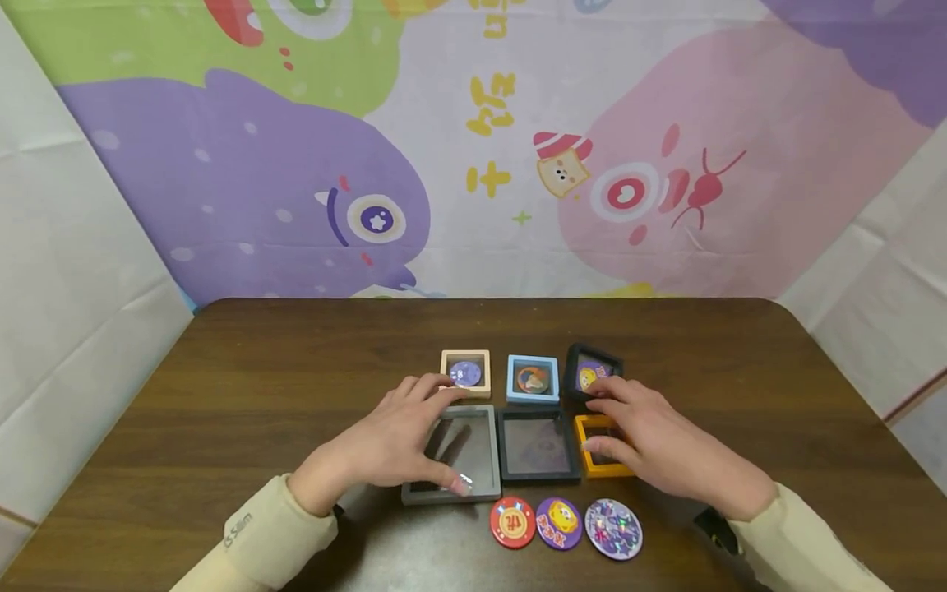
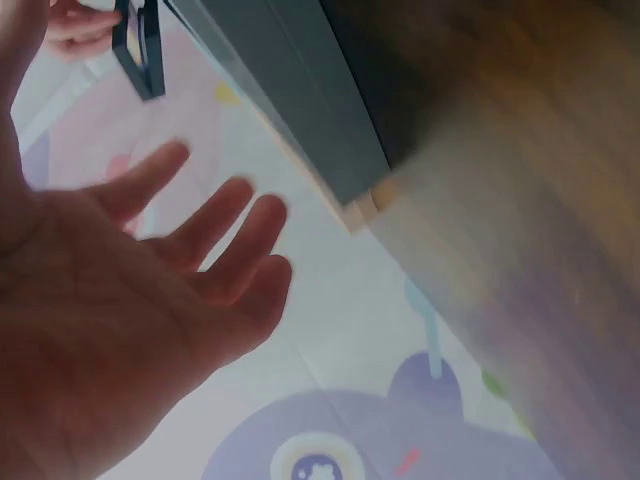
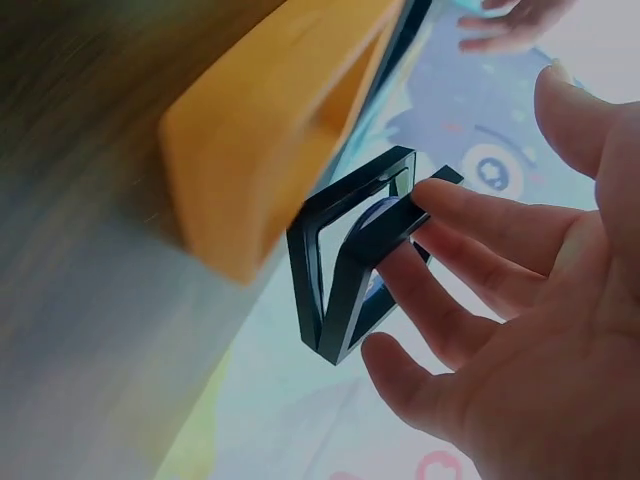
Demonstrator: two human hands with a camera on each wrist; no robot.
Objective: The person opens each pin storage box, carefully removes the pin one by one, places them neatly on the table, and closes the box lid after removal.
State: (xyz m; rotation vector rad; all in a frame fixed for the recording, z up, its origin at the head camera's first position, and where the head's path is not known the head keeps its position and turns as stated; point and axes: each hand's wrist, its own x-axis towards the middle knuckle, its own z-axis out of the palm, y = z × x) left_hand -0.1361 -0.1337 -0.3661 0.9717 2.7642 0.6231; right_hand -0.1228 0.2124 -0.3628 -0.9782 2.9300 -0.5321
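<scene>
My left hand [image 1: 392, 432] is spread over a large grey display frame [image 1: 484, 452], its fingers relaxed and slightly bent. The left wrist view shows the palm with nothing in it. At the back right, a small black display frame [image 1: 571, 372] holds a purple badge [image 1: 589, 375] with a yellow figure. Fingertips of my right hand [image 1: 651, 427] touch its near edge, while the thumb stays apart from it, over the orange frame [image 1: 602, 470]. In the right wrist view the black frame [image 3: 345, 290] shows its two halves parted in a V, with the badge between them.
At the back stand a beige frame [image 1: 487, 374] and a light blue frame [image 1: 533, 400], each with a badge inside. A larger black frame [image 1: 538, 477] lies between the grey and orange ones. In front lie red [image 1: 513, 523], purple [image 1: 560, 524] and glittery [image 1: 614, 529] badges.
</scene>
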